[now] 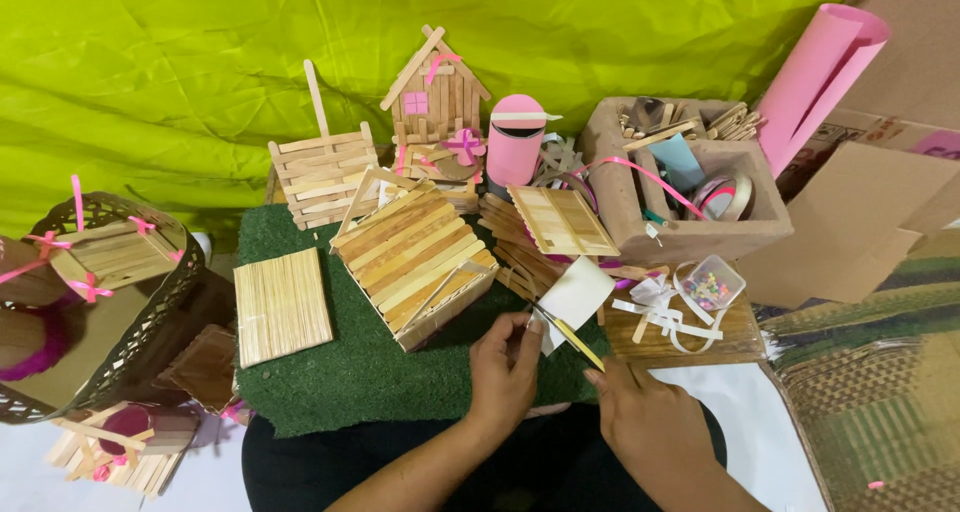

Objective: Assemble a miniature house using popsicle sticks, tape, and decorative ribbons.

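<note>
The green mat (pixel 380 372) serves as the landmark. At its near right edge the left hand (pixel 505 372) is closed, its fingertips pinching the lower edge of a white paper piece (pixel 575 294) that stands tilted just above the hand. The right hand (pixel 650 417), just right of the mat's near corner, grips yellow-handled scissors (pixel 572 337) whose blades point up-left and meet the paper where the left hand holds it; how far the blades are parted cannot be told. On the mat's centre lies a stick box (pixel 415 257), tilted, with a flat stick panel (pixel 282 305) on the mat's left part. Behind the mat stand a stick house (pixel 435 92) and a pink cylinder (pixel 515 142). Right of the mat sits a cardboard tray (pixel 690 234) holding sticks and ribbon, with a pink paper roll (pixel 820 72) beyond it.
</note>
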